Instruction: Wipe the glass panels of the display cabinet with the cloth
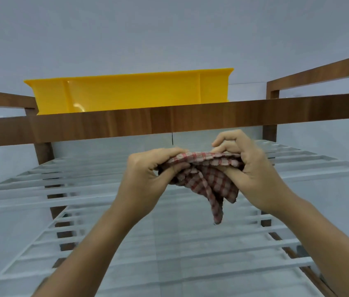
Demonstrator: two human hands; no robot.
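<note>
Pale wall backs the display cabinet (pixel 169 122). Both hands, left hand (pixel 148 176) and right hand (pixel 252 170), pinch the bunched checked cloth (pixel 207 176) between them, just below the wooden rail; yellow tray (pixel 130 91) above. Wiping looks not yet under way.

I see open room across the middle of the frame, below the wooden top rail (pixel 169 121). White slatted shelves (pixel 83 185) fill the lower half. A yellow tray (pixel 130 91) blocks the upper centre, and wooden posts (pixel 43 151) close both sides.
</note>
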